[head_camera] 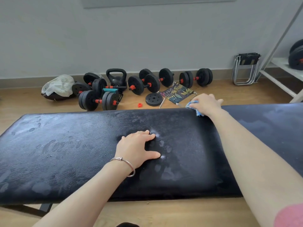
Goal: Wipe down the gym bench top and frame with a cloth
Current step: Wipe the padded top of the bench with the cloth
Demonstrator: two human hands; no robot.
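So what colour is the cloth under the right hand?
Light blue; the cloth shows in the head view, under the right hand.

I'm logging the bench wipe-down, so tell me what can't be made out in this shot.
- Blue cloth: mostly hidden under the right hand, head view.
- Bench frame: only a dark leg shows; the black pad covers the rest.
- Bench's right end: cut off by the picture's edge.
- Pad surface beneath the left hand: covered by the palm.
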